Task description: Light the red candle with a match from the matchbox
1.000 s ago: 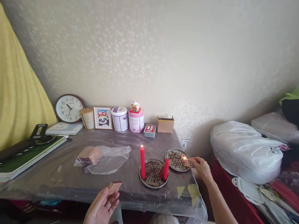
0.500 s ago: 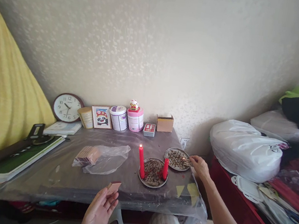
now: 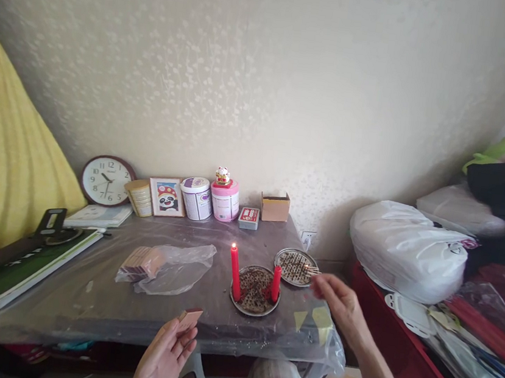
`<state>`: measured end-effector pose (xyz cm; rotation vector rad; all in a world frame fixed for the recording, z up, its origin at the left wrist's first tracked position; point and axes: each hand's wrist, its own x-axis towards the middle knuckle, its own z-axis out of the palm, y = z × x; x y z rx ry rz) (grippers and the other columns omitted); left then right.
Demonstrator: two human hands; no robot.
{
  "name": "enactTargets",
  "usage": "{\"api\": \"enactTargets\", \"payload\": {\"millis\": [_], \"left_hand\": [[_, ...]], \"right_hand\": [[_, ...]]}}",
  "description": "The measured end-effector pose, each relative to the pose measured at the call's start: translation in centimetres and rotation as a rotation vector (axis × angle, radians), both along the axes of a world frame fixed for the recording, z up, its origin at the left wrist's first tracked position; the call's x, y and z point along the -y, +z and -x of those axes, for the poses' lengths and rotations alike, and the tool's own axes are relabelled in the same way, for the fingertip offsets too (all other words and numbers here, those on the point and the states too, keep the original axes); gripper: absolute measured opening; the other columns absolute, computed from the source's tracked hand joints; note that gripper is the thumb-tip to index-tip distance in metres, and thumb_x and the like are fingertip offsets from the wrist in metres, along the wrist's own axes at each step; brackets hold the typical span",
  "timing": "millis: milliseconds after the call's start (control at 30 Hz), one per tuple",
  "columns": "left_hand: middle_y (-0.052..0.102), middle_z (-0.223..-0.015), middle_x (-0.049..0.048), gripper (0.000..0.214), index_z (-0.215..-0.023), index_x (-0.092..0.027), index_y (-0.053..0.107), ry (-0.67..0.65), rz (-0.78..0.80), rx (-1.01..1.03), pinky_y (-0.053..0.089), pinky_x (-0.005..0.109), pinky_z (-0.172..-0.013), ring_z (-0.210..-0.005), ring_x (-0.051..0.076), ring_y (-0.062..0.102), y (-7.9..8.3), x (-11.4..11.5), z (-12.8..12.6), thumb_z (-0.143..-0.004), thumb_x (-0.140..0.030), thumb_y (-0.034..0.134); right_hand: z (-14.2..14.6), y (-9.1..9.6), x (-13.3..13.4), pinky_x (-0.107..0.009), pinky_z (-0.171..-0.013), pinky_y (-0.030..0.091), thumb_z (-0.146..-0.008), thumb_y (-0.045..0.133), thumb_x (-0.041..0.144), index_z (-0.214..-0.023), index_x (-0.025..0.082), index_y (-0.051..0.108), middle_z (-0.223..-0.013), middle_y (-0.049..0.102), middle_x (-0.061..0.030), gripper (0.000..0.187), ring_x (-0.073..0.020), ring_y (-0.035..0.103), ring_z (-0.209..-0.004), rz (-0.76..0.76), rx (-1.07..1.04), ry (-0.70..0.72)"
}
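My left hand (image 3: 170, 347) is closed on a matchbox (image 3: 190, 318), held low in front of the table's near edge. My right hand (image 3: 340, 301) hovers just right of the rear metal plate (image 3: 285, 274), its fingertips smeared by motion and nothing visible in them. On that plate lie several matches (image 3: 311, 270) at the right rim, with a small glow at their tips. In front of it, a second plate (image 3: 251, 312) with dark residue holds two red candles. The tall candle (image 3: 235, 273) is burning; the short candle (image 3: 276, 284) shows no flame.
A plastic-wrapped pack of matchboxes (image 3: 142, 261) lies mid-table. Along the wall stand a clock (image 3: 107, 181), a panda picture (image 3: 167, 197), two tubs, a red-and-silver tin (image 3: 249, 218) and a cardboard box (image 3: 274, 208). White bags (image 3: 410, 251) sit on a red bin at right.
My right hand has drawn back from the rear plate, leaving the matches on its rim. My left hand still holds the matchbox. The view has shifted slightly.
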<state>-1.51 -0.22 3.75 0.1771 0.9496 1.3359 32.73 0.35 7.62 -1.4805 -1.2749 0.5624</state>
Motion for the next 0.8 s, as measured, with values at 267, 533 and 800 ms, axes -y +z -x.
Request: {"api": "enactTargets", "payload": {"millis": [267, 533, 800], "left_hand": [[0.076, -0.098, 0.0075, 0.045, -0.100, -0.020, 0.064, -0.313, -0.168, -0.356, 0.053, 0.029, -0.074, -0.085, 0.020, 0.069, -0.5, 0.9, -0.1, -0.065, -0.043, 0.079], [0.074, -0.091, 0.0043, 0.051, -0.097, -0.021, 0.065, -0.162, -0.289, -0.605, 0.054, 0.031, -0.077, -0.091, 0.026, 0.069, 1.1, 2.3, -1.0, -0.057, -0.045, 0.083], [0.075, -0.092, 0.0055, 0.051, -0.098, -0.022, 0.065, -0.165, -0.331, -0.638, 0.056, 0.030, -0.073, -0.088, 0.026, 0.069, 0.5, 2.8, -0.7, -0.057, -0.047, 0.082]], "right_hand": [[13.3, -2.9, 5.1, -0.034, -0.077, 0.052, -0.089, 0.055, 0.048, -0.111, 0.022, 0.065, -0.099, 0.070, -0.0072, 0.036, -0.0221, 0.065, -0.084, 0.188, -0.007, 0.508], [18.6, -5.5, 3.3, -0.031, -0.069, 0.047, -0.082, 0.059, 0.058, -0.117, 0.021, 0.060, -0.101, 0.064, -0.0064, 0.051, -0.0188, 0.058, -0.079, 0.109, -0.294, 0.546], [20.4, -8.8, 2.8, -0.026, -0.062, 0.041, -0.076, 0.066, 0.059, -0.109, 0.021, 0.060, -0.080, 0.062, -0.0004, 0.051, -0.0137, 0.052, -0.068, 0.054, -0.493, 0.539]]}}
